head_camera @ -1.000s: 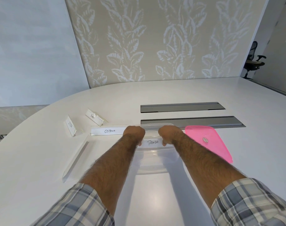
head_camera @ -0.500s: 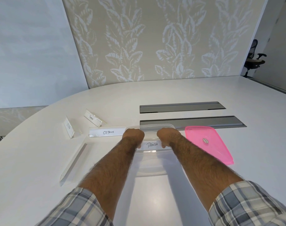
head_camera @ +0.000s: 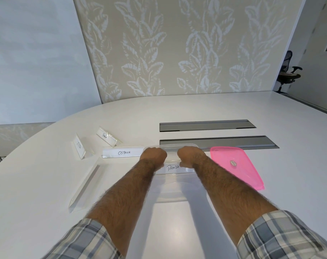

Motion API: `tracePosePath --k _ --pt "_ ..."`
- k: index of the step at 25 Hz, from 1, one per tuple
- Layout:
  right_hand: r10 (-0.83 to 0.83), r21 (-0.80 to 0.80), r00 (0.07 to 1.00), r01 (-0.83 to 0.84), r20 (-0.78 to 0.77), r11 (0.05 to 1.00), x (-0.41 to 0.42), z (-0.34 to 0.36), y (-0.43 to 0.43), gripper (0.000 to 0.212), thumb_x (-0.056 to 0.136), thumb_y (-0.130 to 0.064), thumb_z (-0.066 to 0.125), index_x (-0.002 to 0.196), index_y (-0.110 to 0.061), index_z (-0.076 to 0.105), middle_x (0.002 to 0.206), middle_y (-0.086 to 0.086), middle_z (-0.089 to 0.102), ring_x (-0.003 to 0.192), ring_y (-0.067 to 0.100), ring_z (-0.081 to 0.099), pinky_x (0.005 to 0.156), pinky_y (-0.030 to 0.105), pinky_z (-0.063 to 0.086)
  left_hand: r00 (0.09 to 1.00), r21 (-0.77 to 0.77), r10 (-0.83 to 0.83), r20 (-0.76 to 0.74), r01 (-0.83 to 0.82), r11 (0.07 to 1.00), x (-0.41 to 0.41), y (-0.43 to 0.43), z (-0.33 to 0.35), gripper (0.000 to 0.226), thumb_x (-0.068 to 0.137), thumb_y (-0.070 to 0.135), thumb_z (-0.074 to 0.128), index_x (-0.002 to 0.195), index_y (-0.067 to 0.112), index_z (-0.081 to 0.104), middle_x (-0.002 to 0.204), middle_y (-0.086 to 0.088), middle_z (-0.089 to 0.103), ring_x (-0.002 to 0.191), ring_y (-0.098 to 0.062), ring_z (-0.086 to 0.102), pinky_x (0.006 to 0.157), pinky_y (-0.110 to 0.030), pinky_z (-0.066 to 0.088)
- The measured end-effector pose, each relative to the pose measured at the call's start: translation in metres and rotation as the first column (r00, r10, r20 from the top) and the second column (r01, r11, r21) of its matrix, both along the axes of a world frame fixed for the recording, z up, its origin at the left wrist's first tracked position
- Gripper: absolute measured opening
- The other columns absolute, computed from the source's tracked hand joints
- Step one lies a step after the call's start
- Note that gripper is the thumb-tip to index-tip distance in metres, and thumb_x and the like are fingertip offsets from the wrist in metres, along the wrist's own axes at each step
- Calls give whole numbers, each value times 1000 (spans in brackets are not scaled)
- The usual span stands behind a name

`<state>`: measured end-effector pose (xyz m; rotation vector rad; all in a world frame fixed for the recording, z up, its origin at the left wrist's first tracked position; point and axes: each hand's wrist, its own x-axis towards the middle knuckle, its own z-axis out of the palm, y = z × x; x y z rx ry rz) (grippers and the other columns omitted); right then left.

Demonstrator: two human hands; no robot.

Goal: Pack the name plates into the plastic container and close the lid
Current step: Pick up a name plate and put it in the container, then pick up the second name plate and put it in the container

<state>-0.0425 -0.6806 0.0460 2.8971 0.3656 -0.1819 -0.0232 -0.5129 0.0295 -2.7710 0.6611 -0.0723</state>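
The container is clear, glossy plastic on a smooth counter. Right of the container, the lid is translucent pink plastic. Left of it, the name plates are clear plastic holding paper.

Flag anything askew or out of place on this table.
Nothing damaged or spilled. One long name plate at the left lies diagonally, no label showing, unlike the OSTRICH plate. The pink lid lies off the container.

We have eased the PANDA name plate slightly toward 6 o'clock, deeper into the container; our left hand and right hand sit closer.
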Motion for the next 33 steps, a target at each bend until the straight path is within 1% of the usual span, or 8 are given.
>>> tracePosePath --k 4,7,11,15,18,20,26,33 --pt "1 106 991 -16 136 994 -8 18 2 29 93 -35 54 108 -12 64 109 7 69 100 27 65 82 36 52 982 -126 -102 158 122 984 -5 11 18 34 97 39 50 112 15 69 114 -6 69 102 -29 63 87 -38 49" --pt "-14 170 979 -22 206 985 -9 30 5 37 95 -45 50 109 -14 63 110 6 68 101 27 64 81 36 48 959 -210 -115 257 172 962 -3 31 32 41 99 45 45 122 17 64 124 -3 64 114 -25 57 99 -38 42" --pt "17 202 967 -71 255 977 -12 45 33 50 94 -56 47 120 -15 58 120 7 65 111 27 60 93 41 47 972 -215 29 233 23 976 -16 80 50 58 102 51 33 151 19 37 162 -7 26 149 -27 22 120 -44 17" --pt "64 208 958 -125 280 970 -10 52 74 67 94 -63 41 141 -15 43 143 9 50 133 30 46 109 48 36 976 -247 173 136 -136 960 -32 132 56 64 103 56 22 158 22 20 167 -4 3 154 -24 0 123 -46 4" --pt "94 206 958 -153 273 966 -9 55 109 78 96 -65 34 154 -15 24 158 9 32 146 30 28 118 51 23 963 -285 249 103 -211 935 -44 175 59 66 102 58 18 159 24 16 167 -1 -2 154 -22 -4 123 -47 0" --pt "115 209 956 -175 269 962 -8 57 134 80 96 -66 32 156 -16 20 161 9 27 148 29 23 120 52 17 952 -304 290 94 -250 919 -50 206 60 66 102 58 17 159 25 16 167 0 -2 154 -21 -5 123 -47 -1" --pt "139 191 946 -200 292 961 4 62 209 77 96 -65 32 153 -14 27 157 8 34 145 28 28 119 50 17 934 -326 349 77 -307 894 -40 303 63 62 103 54 16 159 27 13 167 1 -4 154 -20 -6 123 -46 -2" --pt "72 203 964 -126 254 971 38 49 304 74 95 -66 34 149 -16 33 152 6 39 141 27 33 119 49 17 951 -277 302 60 -275 921 11 414 46 59 105 41 24 160 27 7 167 0 -4 154 -22 -5 123 -46 0"
